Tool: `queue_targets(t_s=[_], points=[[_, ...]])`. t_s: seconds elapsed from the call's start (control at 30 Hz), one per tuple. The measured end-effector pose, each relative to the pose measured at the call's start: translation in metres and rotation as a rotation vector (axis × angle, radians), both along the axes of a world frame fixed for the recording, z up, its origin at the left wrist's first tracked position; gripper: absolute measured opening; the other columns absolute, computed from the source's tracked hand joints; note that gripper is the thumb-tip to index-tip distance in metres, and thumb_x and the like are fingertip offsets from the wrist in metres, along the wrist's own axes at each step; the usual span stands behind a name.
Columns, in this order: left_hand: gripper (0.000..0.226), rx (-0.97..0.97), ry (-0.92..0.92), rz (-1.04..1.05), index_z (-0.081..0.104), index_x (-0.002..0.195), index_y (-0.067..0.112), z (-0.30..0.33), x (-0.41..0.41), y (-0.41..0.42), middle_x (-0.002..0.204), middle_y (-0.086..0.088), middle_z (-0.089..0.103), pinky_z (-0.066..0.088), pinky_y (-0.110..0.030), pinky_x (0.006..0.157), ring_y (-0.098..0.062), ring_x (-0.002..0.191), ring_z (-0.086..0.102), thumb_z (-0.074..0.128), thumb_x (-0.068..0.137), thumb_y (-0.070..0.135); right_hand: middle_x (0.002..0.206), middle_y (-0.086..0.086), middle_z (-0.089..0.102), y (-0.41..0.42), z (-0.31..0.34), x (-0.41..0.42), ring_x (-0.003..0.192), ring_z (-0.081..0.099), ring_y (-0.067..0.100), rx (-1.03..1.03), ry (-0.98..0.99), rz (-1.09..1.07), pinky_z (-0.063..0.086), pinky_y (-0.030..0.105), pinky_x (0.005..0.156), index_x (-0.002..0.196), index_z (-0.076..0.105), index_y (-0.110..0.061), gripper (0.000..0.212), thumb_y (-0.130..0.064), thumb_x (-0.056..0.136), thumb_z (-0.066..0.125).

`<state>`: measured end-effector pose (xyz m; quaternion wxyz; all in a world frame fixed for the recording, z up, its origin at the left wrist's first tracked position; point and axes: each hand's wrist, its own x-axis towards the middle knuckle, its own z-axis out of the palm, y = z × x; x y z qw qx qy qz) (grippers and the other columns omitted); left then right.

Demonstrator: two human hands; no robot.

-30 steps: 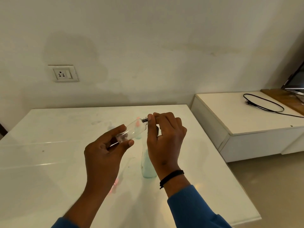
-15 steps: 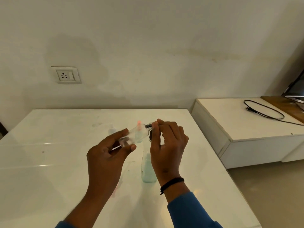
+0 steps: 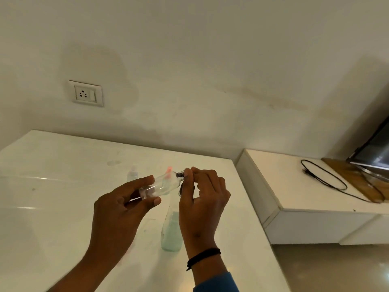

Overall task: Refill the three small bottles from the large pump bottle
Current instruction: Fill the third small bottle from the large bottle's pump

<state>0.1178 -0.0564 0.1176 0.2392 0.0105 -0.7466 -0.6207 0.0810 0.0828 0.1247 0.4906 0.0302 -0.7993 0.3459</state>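
Your left hand (image 3: 117, 209) grips the vial (image 3: 161, 185) mid-table (image 3: 52, 186); your right hand (image 3: 202, 194) pinches its cap (image 3: 180, 175); bare tabletop left.

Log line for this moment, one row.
step: uncapping | left hand: holds small clear bottle, tilted | right hand: pinches its cap | large bottle: upright on table

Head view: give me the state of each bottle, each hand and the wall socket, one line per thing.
Small clear plastic bottle: held off the table, tilted, neck toward the right hand; looks empty.
Left hand: grips the small bottle's base end.
Right hand: pinches at the small bottle's dark neck.
Large bottle of pale green liquid: upright on the white table, top hidden behind the right hand.
Small bottle with orange-pink top: mostly hidden.
Small clear bottle farther back: upright.
White wall socket: nothing plugged in.
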Motion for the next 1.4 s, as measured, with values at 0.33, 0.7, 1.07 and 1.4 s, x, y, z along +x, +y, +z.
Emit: queue_targets(t_s=[0.33, 0.7, 1.07, 1.4], points=[[0.046, 0.023, -0.008, -0.038, 0.077, 0.112, 0.024, 0.001, -0.002, -0.003, 0.099, 0.010, 0.077, 0.051, -0.009, 0.087, -0.003, 0.092, 0.073, 0.079, 0.066, 0.028, 0.087, -0.014, 0.065, -0.001, -0.004, -0.002, 0.084, 0.053, 0.005, 0.004, 0.029, 0.027, 0.041, 0.022, 0.073, 0.086, 0.072, -0.020, 0.027, -0.035, 0.101, 0.055], [0.048, 0.022, 0.004, -0.051, 0.076, 0.115, 0.017, 0.004, 0.000, -0.003, 0.102, 0.004, 0.078, 0.059, -0.029, 0.092, -0.012, 0.094, 0.075, 0.077, 0.068, 0.029, 0.086, -0.009, 0.066, -0.002, -0.002, -0.002, 0.081, 0.055, 0.010, -0.019, 0.040, 0.062, 0.047, 0.025, 0.071, 0.089, 0.072, -0.017, 0.030, -0.037, 0.101, 0.054], [0.042, -0.038, 0.015, -0.073, 0.075, 0.117, 0.020, -0.002, -0.005, -0.005, 0.107, 0.007, 0.076, 0.056, -0.024, 0.093, -0.008, 0.097, 0.074, 0.082, 0.075, 0.019, 0.084, -0.001, 0.064, -0.001, 0.000, -0.001, 0.080, 0.052, 0.013, -0.081, 0.038, 0.099, 0.045, 0.025, 0.068, 0.087, 0.070, -0.009, 0.022, -0.022, 0.100, 0.060], [0.042, -0.053, 0.009, -0.068, 0.073, 0.119, 0.017, -0.003, -0.008, -0.005, 0.111, 0.002, 0.075, 0.057, -0.027, 0.094, -0.015, 0.100, 0.073, 0.082, 0.077, 0.015, 0.090, 0.001, 0.067, -0.001, -0.006, -0.001, 0.084, 0.055, 0.014, -0.099, 0.062, 0.118, 0.051, 0.036, 0.071, 0.091, 0.071, -0.008, 0.021, -0.022, 0.099, 0.059]])
